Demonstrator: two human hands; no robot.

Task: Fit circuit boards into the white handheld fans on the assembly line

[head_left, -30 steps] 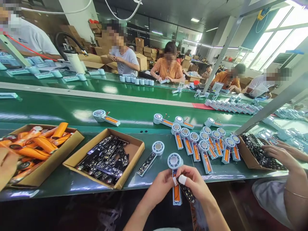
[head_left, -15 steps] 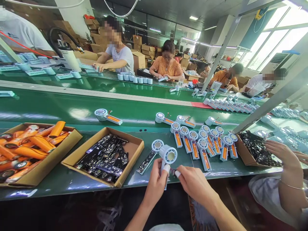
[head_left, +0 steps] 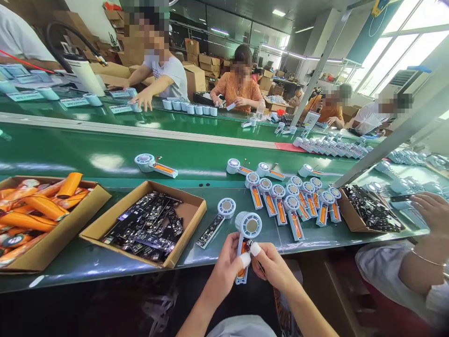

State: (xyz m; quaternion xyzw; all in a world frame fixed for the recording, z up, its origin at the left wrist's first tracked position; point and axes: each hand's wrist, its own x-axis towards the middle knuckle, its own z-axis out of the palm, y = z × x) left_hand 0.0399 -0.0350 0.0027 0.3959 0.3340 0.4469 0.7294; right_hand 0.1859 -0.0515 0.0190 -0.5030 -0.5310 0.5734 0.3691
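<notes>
My left hand (head_left: 226, 264) is closed around the open handle of a light-blue handheld fan (head_left: 251, 226), its round head up. An orange battery (head_left: 241, 272) shows in the handle. Beside it, the fingers of my right hand (head_left: 275, 267) pinch a dark circuit board (head_left: 249, 244) against the handle's right side; most of the board is hidden. White covers wrap both thumbs. Left of my hands lies another fan (head_left: 226, 207) with a circuit board (head_left: 211, 230) along its handle.
A carton of circuit boards (head_left: 203, 206) and a carton of orange batteries (head_left: 103, 199) stand at the left. Several fans (head_left: 279, 191) with batteries lie to the right. A co-worker's hand (head_left: 430, 210) holds a board by another carton (head_left: 345, 220). People work across the green bench.
My right hand has moved in against the fan handle, and the handle has turned so its battery shows. The neighbour's hand has lifted a board from the right carton.
</notes>
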